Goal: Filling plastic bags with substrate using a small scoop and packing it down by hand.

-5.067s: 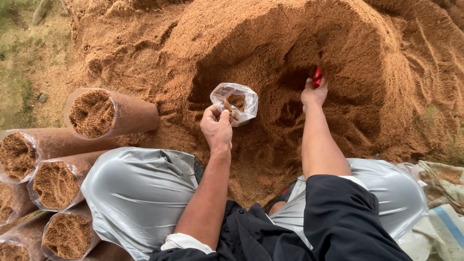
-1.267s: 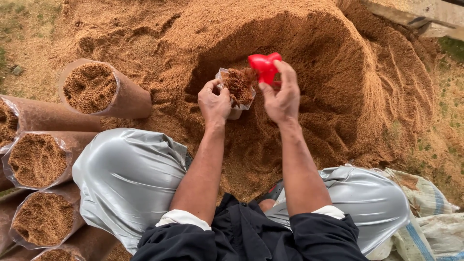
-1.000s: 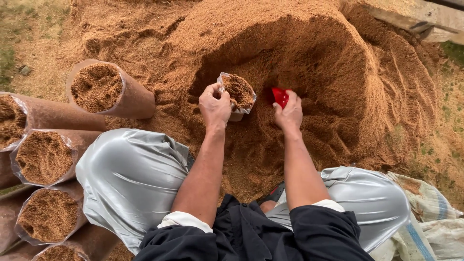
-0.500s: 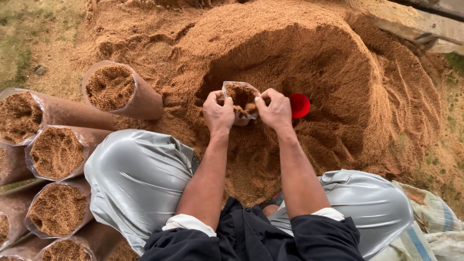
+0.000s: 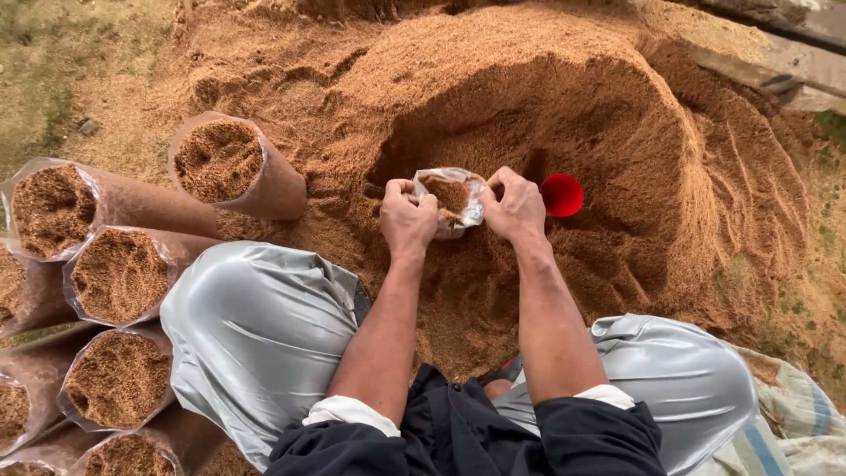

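Observation:
A small clear plastic bag [image 5: 449, 199], filled with brown sawdust, stands upright in a hollow scooped out of the big sawdust heap [image 5: 564, 97]. My left hand [image 5: 407, 216] grips the bag's rim on its left side. My right hand [image 5: 515, 205] grips the rim on the right side. A red scoop [image 5: 561, 195] lies in the sawdust just right of my right hand, free of both hands.
Several filled clear bags lie on their sides at the left, one near the heap [image 5: 231, 165] and others stacked below it [image 5: 119, 276]. My knees in grey trousers [image 5: 256, 326] flank my arms. Wooden planks [image 5: 793, 62] run along the top right.
My right hand scooped sawdust from the heap, tipped the red scoop into the bag, then let it go beside the bag and took hold of the bag's rim.

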